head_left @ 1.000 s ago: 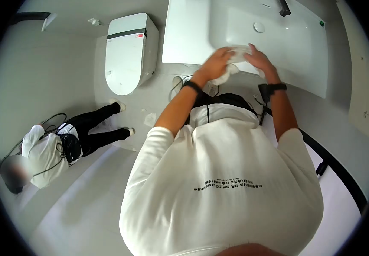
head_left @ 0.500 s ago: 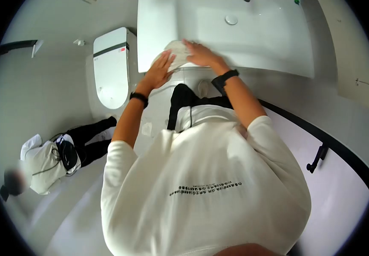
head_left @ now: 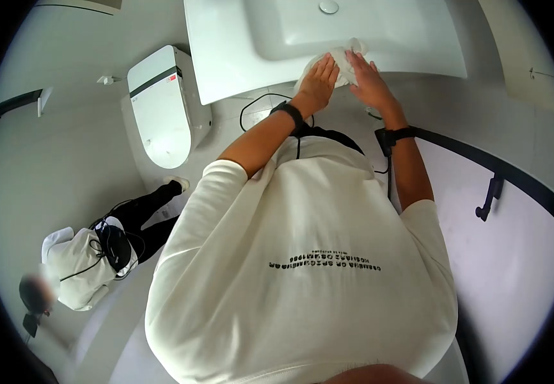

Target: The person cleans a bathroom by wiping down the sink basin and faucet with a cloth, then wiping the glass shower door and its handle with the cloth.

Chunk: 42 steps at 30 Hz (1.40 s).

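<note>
- White long-bodied T-shirt (head_left: 302,307) on the wearer, lettered in black across the chest; the body leans toward the fixture ahead.
- Ceramic washbasin (head_left: 226,57) at the front, its near rim just beyond the wearer's waist.
- Toilet (head_left: 158,121) to the left of the basin, lid down.
- Another person (head_left: 85,265), well apart at far left, in a white top and black trousers.
- Off-white cloth (head_left: 343,63), bunched and creased, at the basin's near rim, under and between the hands. The step in hand looks like wiping that rim; the next move calls for even pressure with the folds trapped under both palms.
- Left hand (head_left: 316,84): arm slanting forward and inward, palm down, fingers straight and close together on the cloth; thumb hidden.
- Right hand (head_left: 371,86): forearm angled inward, fingers extended and slightly spread at the cloth's right side; no closed grip shows.
- Black wristbands (head_left: 290,114), one on each wrist.
- Round drain cap (head_left: 329,7) in the bowl, well beyond the fingers.
</note>
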Each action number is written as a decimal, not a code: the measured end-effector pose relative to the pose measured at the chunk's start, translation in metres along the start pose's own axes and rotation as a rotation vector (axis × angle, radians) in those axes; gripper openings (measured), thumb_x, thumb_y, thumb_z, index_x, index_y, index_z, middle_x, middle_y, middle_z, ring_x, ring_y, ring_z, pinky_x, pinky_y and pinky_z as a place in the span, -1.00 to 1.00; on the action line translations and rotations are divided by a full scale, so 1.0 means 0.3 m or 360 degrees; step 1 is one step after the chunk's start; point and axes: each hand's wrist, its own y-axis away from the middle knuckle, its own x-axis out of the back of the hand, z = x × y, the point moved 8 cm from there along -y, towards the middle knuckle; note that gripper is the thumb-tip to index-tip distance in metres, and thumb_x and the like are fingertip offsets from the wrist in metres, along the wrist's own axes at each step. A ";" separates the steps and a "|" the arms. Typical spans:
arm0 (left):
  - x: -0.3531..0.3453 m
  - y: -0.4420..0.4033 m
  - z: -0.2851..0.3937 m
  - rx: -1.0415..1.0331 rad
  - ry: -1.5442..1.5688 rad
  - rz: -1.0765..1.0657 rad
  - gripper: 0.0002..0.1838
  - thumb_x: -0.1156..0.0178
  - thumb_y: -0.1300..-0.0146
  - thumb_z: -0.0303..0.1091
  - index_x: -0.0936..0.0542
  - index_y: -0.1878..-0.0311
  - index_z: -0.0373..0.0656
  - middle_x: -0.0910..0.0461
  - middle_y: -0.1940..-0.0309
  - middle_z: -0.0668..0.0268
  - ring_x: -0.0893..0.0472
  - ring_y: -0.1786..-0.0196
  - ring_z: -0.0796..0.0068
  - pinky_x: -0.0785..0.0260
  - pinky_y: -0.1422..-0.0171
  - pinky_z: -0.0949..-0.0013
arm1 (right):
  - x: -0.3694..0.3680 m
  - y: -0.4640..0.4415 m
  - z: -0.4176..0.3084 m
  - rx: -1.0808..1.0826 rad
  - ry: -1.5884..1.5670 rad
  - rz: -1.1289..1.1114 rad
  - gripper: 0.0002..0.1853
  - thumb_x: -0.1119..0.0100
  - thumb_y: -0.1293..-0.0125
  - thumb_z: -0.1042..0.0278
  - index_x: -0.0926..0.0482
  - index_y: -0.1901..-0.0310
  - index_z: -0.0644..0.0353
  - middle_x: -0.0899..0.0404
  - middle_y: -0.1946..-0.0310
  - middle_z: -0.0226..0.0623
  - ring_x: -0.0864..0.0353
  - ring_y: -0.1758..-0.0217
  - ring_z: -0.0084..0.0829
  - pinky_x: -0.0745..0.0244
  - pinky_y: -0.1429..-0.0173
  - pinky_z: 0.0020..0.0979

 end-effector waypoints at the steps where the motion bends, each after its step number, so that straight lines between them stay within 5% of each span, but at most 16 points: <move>1: -0.022 0.010 -0.002 0.0020 -0.0008 0.0066 -0.24 -0.14 -0.26 -0.25 -0.19 -0.48 -0.36 -0.06 -0.56 -0.07 0.06 -0.64 -0.01 0.23 -0.68 0.13 | -0.011 -0.003 -0.022 0.0055 0.0091 -0.0005 -0.09 -0.23 -0.21 0.41 0.00 -0.57 0.05 -0.02 -0.58 -0.03 0.00 -0.64 -0.07 0.07 -0.62 0.02; 7: -0.087 0.249 -0.239 -0.0155 0.0418 0.0327 -0.36 -0.20 -0.11 -0.39 -0.37 -0.30 -0.39 -0.15 -0.49 -0.21 -0.12 -0.57 -0.15 0.07 -0.65 0.02 | -0.128 -0.094 -0.331 0.0374 0.0165 0.0069 0.19 -0.46 0.01 -0.14 -0.01 -0.55 0.20 0.01 -0.53 0.20 0.05 -0.62 0.14 -0.04 -0.55 0.18; 10: -0.125 0.424 -0.434 -0.0190 0.0720 0.0255 -0.38 -0.23 -0.11 -0.46 -0.39 -0.28 -0.38 -0.15 -0.47 -0.24 -0.09 -0.58 -0.19 0.08 -0.66 0.03 | -0.226 -0.198 -0.529 0.0478 0.0097 -0.0080 0.22 -0.32 -0.07 -0.39 0.02 -0.55 0.29 0.07 -0.55 0.23 0.14 -0.64 0.12 0.08 -0.62 0.09; 14: -0.181 0.642 -0.679 -0.0046 0.1153 0.0204 -0.42 -0.14 -0.37 -0.30 -0.30 -0.40 -0.31 -0.12 -0.51 -0.13 -0.04 -0.59 -0.15 0.11 -0.66 0.04 | -0.388 -0.335 -0.740 0.0727 0.0295 -0.0311 0.19 -0.11 -0.23 -0.48 0.05 -0.52 0.45 0.15 -0.57 0.26 0.25 -0.67 0.10 0.26 -0.67 -0.04; 20: -0.137 0.709 -0.718 0.0093 0.0917 0.0230 -0.41 -0.02 -0.50 -0.19 -0.23 -0.45 -0.36 -0.11 -0.52 -0.11 -0.01 -0.60 -0.12 0.10 -0.65 0.03 | -0.419 -0.411 -0.882 0.0687 0.0220 -0.0305 0.16 -0.24 -0.19 -0.31 0.08 -0.55 0.40 0.13 -0.58 0.19 0.26 -0.68 0.06 0.26 -0.68 -0.05; 22: -0.137 0.708 -0.729 0.0044 0.0877 0.0198 -0.41 -0.01 -0.51 -0.18 -0.23 -0.44 -0.39 -0.13 -0.51 -0.12 -0.03 -0.59 -0.12 0.10 -0.65 0.03 | -0.435 -0.396 -0.879 0.0732 0.0359 -0.0336 0.09 -0.31 -0.18 -0.04 0.07 -0.54 0.40 0.11 -0.57 0.20 0.26 -0.68 0.05 0.25 -0.68 -0.06; 25: -0.159 0.688 -0.730 -0.0184 0.0847 0.0050 -0.43 0.05 -0.54 -0.15 -0.25 -0.42 -0.39 -0.13 -0.50 -0.13 -0.02 -0.60 -0.10 0.11 -0.66 0.05 | -0.427 -0.361 -0.857 0.0671 0.0415 -0.0479 -0.03 -0.26 -0.17 0.23 0.02 -0.53 0.43 0.11 -0.57 0.21 0.24 -0.68 0.05 0.24 -0.68 -0.06; 30: -0.106 0.504 -0.645 -0.0472 0.0887 0.0191 -0.51 0.06 -0.55 -0.17 -0.36 -0.30 -0.40 -0.27 -0.44 -0.10 -0.11 -0.57 -0.09 0.04 -0.63 0.05 | -0.352 -0.291 -0.706 0.0376 0.0332 -0.0310 -0.10 -0.26 -0.09 0.30 -0.15 -0.43 0.56 0.08 -0.53 0.32 0.20 -0.67 0.11 0.17 -0.66 -0.03; 36: -0.040 0.350 -0.549 -0.0341 0.1259 0.0336 -0.50 -0.22 -0.31 -0.25 -0.45 -0.23 -0.34 -0.37 -0.38 -0.08 -0.19 -0.54 -0.08 -0.12 -0.56 0.06 | -0.263 -0.233 -0.556 0.0325 0.0559 -0.0387 -0.30 -0.11 -0.24 0.41 -0.21 -0.38 0.59 0.05 -0.51 0.36 0.18 -0.66 0.16 0.11 -0.65 -0.02; 42: -0.009 0.442 -0.538 -0.0235 0.1179 0.0291 -0.08 -0.56 0.12 -0.29 -0.37 -0.35 -0.29 -0.23 -0.47 -0.06 -0.11 -0.57 -0.10 -0.05 -0.62 0.09 | -0.301 -0.301 -0.570 0.0498 0.0388 -0.0229 -0.41 0.01 -0.33 0.52 -0.22 -0.38 0.56 0.01 -0.53 0.29 0.04 -0.63 0.13 -0.01 -0.62 -0.01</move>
